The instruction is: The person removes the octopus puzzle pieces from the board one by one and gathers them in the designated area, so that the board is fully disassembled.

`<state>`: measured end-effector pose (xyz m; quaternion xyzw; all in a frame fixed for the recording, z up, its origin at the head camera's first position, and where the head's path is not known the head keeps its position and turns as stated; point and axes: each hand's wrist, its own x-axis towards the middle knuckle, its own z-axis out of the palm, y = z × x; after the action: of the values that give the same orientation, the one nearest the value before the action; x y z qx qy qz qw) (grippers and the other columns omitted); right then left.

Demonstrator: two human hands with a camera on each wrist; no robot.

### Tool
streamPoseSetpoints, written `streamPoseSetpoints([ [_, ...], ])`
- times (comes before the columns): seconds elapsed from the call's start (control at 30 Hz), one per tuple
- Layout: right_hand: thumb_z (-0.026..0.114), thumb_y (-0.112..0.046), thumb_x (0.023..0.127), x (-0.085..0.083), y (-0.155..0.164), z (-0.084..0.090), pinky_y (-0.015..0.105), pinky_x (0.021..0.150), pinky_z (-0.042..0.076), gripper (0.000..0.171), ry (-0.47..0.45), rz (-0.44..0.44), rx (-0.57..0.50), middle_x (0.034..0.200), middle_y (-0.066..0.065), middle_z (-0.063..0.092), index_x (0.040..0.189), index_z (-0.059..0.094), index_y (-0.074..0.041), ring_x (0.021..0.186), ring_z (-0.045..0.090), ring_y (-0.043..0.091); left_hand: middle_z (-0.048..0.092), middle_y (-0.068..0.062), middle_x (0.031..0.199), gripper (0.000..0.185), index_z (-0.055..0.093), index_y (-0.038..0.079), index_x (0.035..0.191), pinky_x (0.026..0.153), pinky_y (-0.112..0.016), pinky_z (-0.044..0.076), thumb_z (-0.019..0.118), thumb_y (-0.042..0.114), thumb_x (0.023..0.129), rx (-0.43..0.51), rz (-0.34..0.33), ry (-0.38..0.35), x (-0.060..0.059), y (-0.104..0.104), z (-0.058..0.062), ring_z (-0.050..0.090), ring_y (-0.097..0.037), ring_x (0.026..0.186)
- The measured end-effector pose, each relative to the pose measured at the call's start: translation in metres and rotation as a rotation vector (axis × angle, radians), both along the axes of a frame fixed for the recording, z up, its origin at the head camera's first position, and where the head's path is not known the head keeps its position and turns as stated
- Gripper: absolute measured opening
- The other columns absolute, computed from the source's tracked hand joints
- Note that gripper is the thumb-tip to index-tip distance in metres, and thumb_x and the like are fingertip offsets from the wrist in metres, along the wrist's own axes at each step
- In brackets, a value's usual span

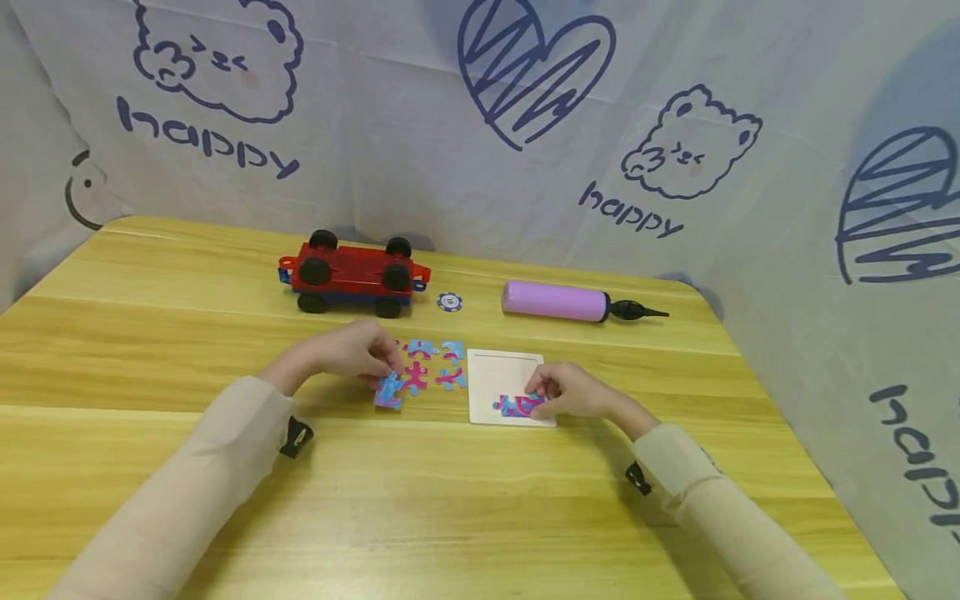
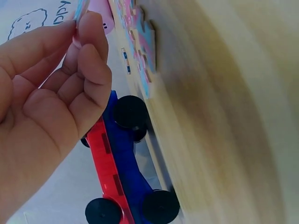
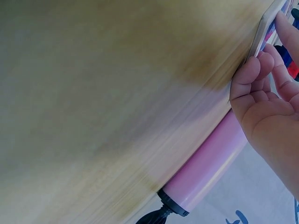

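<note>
My left hand [image 1: 360, 350] pinches a blue and purple jigsaw puzzle piece [image 1: 387, 392] between thumb and fingertips, just above the table; in the left wrist view only a sliver of that piece [image 2: 81, 8] shows. Several pink and blue puzzle pieces [image 1: 417, 377] lie beside it. On a white square puzzle tray [image 1: 489, 375], near its front edge, lies a joined strip of puzzle pieces [image 1: 513, 406]. My right hand [image 1: 573, 390] grips the right end of this strip with thumb and index finger, the other fingers curled at the tray's edge. The fingertips partly hide that end.
A red and blue toy car [image 1: 352, 271] lies wheels up at the back left. Next to it is a blue and white poker chip [image 1: 450, 302]. A purple hand pump [image 1: 558, 302] with black nozzle lies behind the tray. A printed white cloth [image 1: 405, 125] hangs behind the wooden table [image 1: 375, 508].
</note>
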<state>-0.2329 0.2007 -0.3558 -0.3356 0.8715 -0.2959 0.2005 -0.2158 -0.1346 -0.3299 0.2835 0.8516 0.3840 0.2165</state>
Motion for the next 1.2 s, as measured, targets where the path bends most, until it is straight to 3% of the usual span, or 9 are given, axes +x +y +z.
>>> streamPoseSetpoints([
  [0.37,0.070,-0.005,0.075,0.000,0.001,-0.001,0.021,0.059,0.038,0.023,0.000,-0.002,0.003,0.076,0.003,0.051,0.092,0.058,0.003,0.064,0.041,0.011,0.053,-0.001,0.062,0.012,0.062,-0.005,0.080,0.053,-0.023,0.041,0.051,-0.008,0.083,-0.050,-0.012,-0.075,0.006,-0.005,-0.006,0.047,-0.009,0.053],
  [0.7,0.070,-0.006,0.075,-0.001,0.002,0.000,0.022,0.060,0.039,0.022,-0.004,-0.003,0.010,0.077,0.004,0.051,0.093,0.058,0.002,0.065,0.041,0.012,0.057,-0.002,0.069,0.009,0.062,-0.004,0.086,0.054,-0.024,0.043,0.054,-0.005,0.084,-0.092,-0.021,-0.133,0.010,-0.006,-0.003,0.050,-0.010,0.054],
  [0.87,0.071,-0.005,0.074,-0.001,0.002,0.001,0.022,0.061,0.040,0.025,-0.007,-0.007,0.016,0.078,0.005,0.051,0.094,0.058,0.002,0.066,0.042,0.012,0.059,-0.004,0.074,0.007,0.063,-0.001,0.088,0.055,-0.026,0.047,0.057,0.000,0.084,-0.071,-0.077,-0.157,0.006,-0.011,-0.006,0.055,-0.011,0.055],
  [0.97,0.071,-0.005,0.073,0.000,0.002,0.002,0.022,0.062,0.041,0.026,-0.005,-0.015,0.015,0.078,0.005,0.052,0.094,0.058,0.003,0.067,0.043,0.012,0.058,-0.006,0.075,0.009,0.061,-0.002,0.092,0.056,-0.027,0.048,0.057,0.000,0.084,-0.093,-0.091,-0.155,0.006,-0.011,-0.002,0.056,-0.012,0.055],
  [1.2,0.072,-0.006,0.073,-0.001,0.007,0.002,0.022,0.061,0.040,0.027,-0.003,-0.034,0.030,0.077,0.005,0.052,0.094,0.058,0.003,0.066,0.042,0.012,0.055,-0.005,0.072,0.010,0.059,-0.005,0.091,0.058,-0.028,0.045,0.057,-0.002,0.082,-0.153,-0.026,-0.080,0.011,-0.007,0.008,0.051,-0.013,0.057],
])
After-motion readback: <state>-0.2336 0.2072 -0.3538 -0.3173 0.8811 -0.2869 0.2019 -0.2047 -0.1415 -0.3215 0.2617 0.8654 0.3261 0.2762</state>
